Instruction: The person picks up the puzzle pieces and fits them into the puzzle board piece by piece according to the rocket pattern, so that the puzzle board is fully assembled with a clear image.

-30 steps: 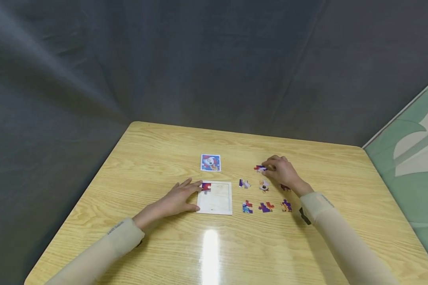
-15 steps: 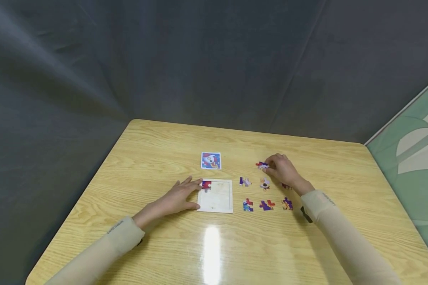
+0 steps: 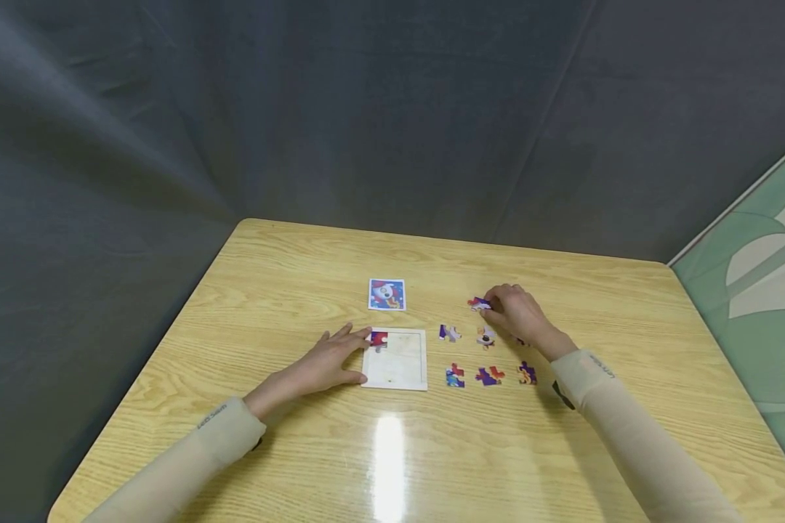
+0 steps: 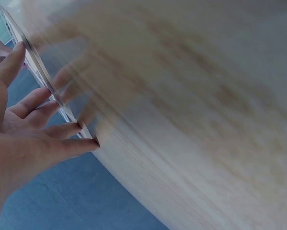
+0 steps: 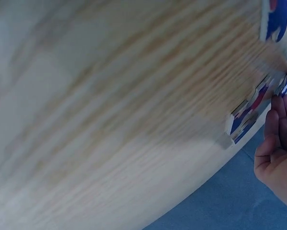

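Dark cloth (image 3: 399, 123) backs the wooden table (image 3: 275, 290), where the left hand (image 3: 320, 367), fingers spread, touches the left edge of the puzzle tray (image 3: 424, 363) and the right hand (image 3: 522, 314) pinches a puzzle piece (image 3: 478, 303) farther right, though sweeping low could knock nearer loose pieces (image 3: 490, 375) askew.

Your 2 sleeves (image 3: 628, 428) are beige; the puzzle piece (image 3: 478, 303) you pinch is red, purple and white, your tray (image 3: 405, 363) pale, the table (image 3: 288, 261) yellow wood-grained, the cloth (image 3: 392, 123) dark blue-grey.
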The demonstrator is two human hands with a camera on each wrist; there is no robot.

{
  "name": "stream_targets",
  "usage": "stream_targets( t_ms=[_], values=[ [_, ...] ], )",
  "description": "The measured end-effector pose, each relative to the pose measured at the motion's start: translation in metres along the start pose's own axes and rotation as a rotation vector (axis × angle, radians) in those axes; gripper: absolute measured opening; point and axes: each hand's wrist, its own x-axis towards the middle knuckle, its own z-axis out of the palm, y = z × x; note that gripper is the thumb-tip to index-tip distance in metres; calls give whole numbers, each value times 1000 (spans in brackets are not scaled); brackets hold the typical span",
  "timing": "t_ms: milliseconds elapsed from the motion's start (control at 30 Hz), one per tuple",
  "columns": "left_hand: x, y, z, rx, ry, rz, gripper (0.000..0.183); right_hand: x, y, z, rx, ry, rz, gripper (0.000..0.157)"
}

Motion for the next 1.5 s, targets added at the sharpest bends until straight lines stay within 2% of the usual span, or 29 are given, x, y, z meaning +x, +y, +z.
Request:
stream_targets(
  t_ms=[233,567,867,1133,1333,1500],
  values=[
    [0,-1,0,2,-1,-1,58,1,-2,1,33,9,-23,25],
    [0,-1,1,-8,-12,-5,58,1,-2,1,-62,87,-118,27],
    [0,-3,1,-7,-6,-9,59,1,-21,-5,-41,136,-119,30],
    [0,-2,1,-16,-10,-7,58,-1,-37,-3,49,141,-59,28],
    [1,-3,1,-12,-7,-20,57,0,-53,4,135,144,-74,27],
    [1,-3,2,-9,-4,-8,58,4,-70,9,160,114,-105,28]
  ],
)
